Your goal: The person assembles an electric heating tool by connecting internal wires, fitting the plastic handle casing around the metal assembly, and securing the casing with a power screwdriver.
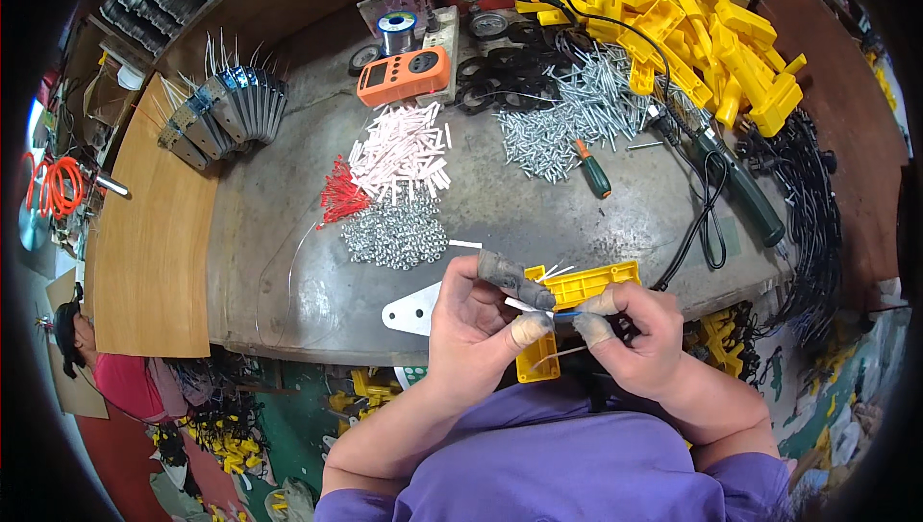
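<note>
Head view, left hand [473,332] pinching slim white tube [521,306], right hand [642,337] gripping blue piece [567,314], ribbed yellow housing [594,284] nearby

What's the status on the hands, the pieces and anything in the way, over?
Left hand pinching white tube. Right hand pinching blue piece. Yellow housing close by, partly hidden by hands. Green-handled screwdriver farther back, clear of both.

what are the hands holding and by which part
Left hand pinches a white tube, seemingly toward its right end; right hand pinches a blue piece, exact spot unclear.
</note>
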The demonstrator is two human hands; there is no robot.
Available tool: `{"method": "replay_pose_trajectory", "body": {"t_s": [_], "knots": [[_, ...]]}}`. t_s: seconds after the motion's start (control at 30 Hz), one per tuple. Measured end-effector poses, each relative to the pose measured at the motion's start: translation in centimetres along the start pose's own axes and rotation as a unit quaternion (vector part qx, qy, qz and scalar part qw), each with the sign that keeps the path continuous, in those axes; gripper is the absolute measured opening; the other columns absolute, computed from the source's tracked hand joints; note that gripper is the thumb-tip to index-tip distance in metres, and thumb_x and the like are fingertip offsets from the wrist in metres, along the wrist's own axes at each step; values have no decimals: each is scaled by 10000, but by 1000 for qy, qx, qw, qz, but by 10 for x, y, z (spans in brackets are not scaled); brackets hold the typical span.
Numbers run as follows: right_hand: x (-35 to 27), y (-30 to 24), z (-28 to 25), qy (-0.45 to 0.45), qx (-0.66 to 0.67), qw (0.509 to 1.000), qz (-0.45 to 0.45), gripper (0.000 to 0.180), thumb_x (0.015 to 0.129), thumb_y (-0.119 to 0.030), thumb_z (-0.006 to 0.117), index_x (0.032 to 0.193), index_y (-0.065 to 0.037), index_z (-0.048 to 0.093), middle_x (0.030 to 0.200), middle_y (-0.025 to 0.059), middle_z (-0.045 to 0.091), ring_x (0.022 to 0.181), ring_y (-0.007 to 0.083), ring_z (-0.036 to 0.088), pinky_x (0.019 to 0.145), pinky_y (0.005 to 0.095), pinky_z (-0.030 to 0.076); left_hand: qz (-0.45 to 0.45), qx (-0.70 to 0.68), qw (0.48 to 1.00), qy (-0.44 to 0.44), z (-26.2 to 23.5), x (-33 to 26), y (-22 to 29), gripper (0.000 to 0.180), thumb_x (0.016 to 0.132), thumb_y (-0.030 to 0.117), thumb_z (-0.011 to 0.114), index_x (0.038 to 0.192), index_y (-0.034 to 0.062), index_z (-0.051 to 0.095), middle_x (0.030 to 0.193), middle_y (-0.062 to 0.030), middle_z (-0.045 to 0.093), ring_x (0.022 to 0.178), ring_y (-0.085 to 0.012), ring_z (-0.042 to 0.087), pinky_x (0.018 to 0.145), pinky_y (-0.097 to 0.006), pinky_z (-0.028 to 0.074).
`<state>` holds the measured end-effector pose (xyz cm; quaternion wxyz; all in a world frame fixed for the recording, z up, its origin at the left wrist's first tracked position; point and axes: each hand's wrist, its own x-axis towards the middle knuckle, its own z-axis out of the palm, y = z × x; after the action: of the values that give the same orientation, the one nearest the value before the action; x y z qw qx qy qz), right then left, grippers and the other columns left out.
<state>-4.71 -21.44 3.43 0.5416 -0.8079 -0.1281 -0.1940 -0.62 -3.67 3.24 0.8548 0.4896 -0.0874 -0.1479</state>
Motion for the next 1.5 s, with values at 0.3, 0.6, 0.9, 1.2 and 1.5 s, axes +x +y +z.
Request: {"method": "replay_pose_trajectory", "body": {"t_s": [0.3, 0.6, 0.9, 1.2, 1.5], "knots": [[-2, -1, 2, -30, -58, 997, -48, 178, 660, -37, 732, 782, -24, 603, 649, 84, 598, 522, 245, 601, 473, 335, 453, 147, 144, 979, 10, -5, -10, -7, 528, 751, 13, 785, 1076, 42, 370, 958, -120, 607, 884, -184, 637, 795, -315, 529], [1, -1, 4, -55, -123, 988, -77, 194, 660, -54, 741, 790, -35, 599, 630, 79, 570, 514, 239, 582, 461, 339, 437, 227, 455, 854, -110, -11, -4, 16, 174, 698, -36, 773, 840, 28, 694, 833, -79, 698, 769, -211, 657, 678, -312, 524], [1, -5, 5, -68, -123, 988, -65, 194, 669, -64, 745, 788, -37, 594, 637, 74, 576, 521, 234, 590, 466, 340, 449, 376, 512, 760, -140, -19, -2, 12, 219, 681, -80, 743, 861, 28, 682, 828, -101, 693, 763, -239, 664, 662, -315, 536], [3, -6, 2, -54, -120, 988, -76, 204, 660, -59, 746, 784, -41, 585, 633, 72, 567, 516, 227, 585, 461, 328, 446, 288, 399, 864, -107, -18, -2, 8, 343, 743, -71, 723, 1015, 16, 533, 876, -114, 687, 772, -278, 668, 680, -369, 536], [2, -5, 2, -65, -141, 984, -83, 227, 642, -78, 747, 781, -42, 571, 643, 73, 569, 531, 229, 593, 470, 337, 453, 333, 389, 852, -106, -17, -3, 3, 423, 718, -134, 706, 1047, -11, 473, 854, -154, 674, 807, -263, 645, 720, -367, 533]]}}
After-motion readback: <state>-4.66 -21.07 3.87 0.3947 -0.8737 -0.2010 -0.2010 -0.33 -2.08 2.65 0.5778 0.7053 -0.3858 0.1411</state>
